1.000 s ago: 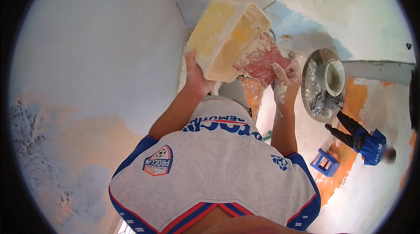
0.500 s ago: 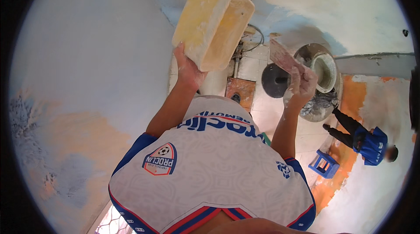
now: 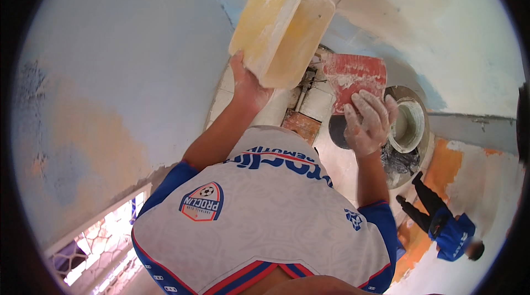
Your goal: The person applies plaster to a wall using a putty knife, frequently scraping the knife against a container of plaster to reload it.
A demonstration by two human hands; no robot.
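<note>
My left hand (image 3: pixel 248 85) grips a pale yellow plastic tub (image 3: pixel 259 24) near its lower left end, held tilted with its hollow facing right and smeared whitish. My right hand (image 3: pixel 367 121), coated in pale paste, holds a red flat scraper (image 3: pixel 359 66) by its lower edge, its paste-streaked face toward me, separate from the tub. Beyond that hand, lower down, stands a round tray or table (image 3: pixel 422 137) bearing a white bucket (image 3: pixel 413 129) of pale paste and crumpled dark plastic (image 3: pixel 398 168).
A co-worker in blue (image 3: pixel 450 234) is at the lower right by an orange-patched wall. A pale blue wall (image 3: pixel 110 74) fills the left, with a window grille (image 3: pixel 94 245) below. Pipes (image 3: pixel 303 91) and a brown board (image 3: pixel 301 126) are on the tiled floor (image 3: pixel 226 91) beneath.
The scraper has left the tub and turned its broad face toward me, my fingers spreading across its lower edge. The tub has risen in view, and the surroundings have shifted.
</note>
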